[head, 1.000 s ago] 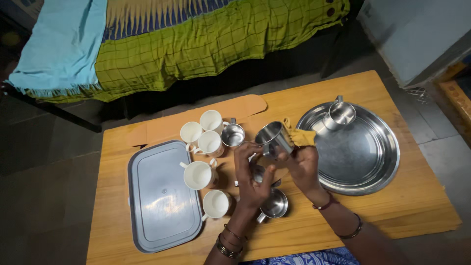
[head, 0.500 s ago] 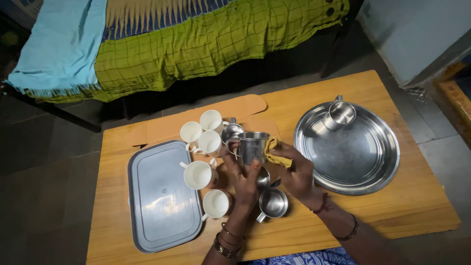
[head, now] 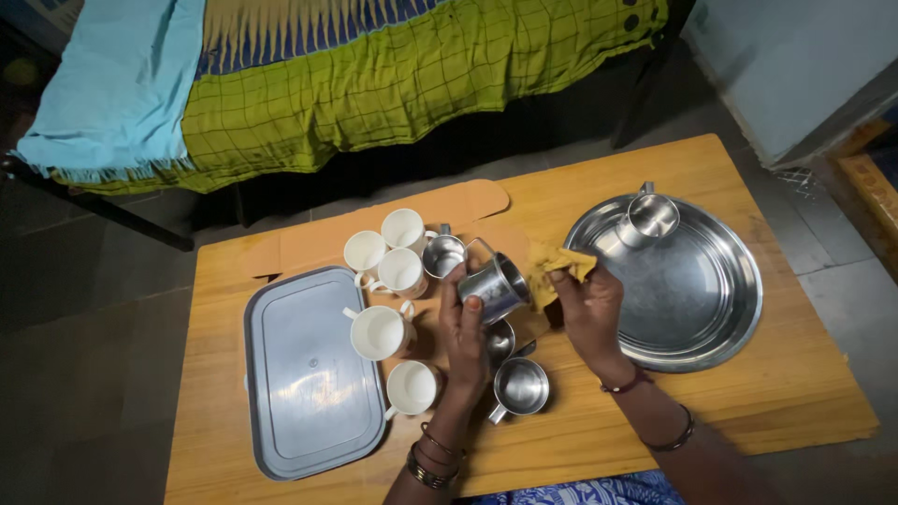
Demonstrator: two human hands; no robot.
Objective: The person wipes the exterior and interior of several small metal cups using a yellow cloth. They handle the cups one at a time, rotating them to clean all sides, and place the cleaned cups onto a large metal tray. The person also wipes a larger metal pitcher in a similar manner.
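Observation:
My left hand [head: 465, 329] holds a steel cup [head: 496, 285] tilted on its side above the wooden table [head: 655, 164], mouth turned to the right. My right hand [head: 589, 309] grips a yellow cloth [head: 558, 265] just right of the cup's mouth. Two more steel cups [head: 520, 385] stand on the table below my hands, and another steel cup [head: 443, 254] sits beside the white cups.
Several white cups [head: 379, 332] stand left of my hands beside a grey rectangular tray [head: 304, 374]. A large round steel plate [head: 692, 290] at the right carries one steel cup [head: 647, 218]. A flat cardboard piece [head: 318, 245] lies behind. A bed with green and blue covers [head: 374, 84] stands beyond the table.
The steel cup has been turned in my left hand; its mouth faces right now. My right hand with the yellow cloth has moved out to the cup's right side.

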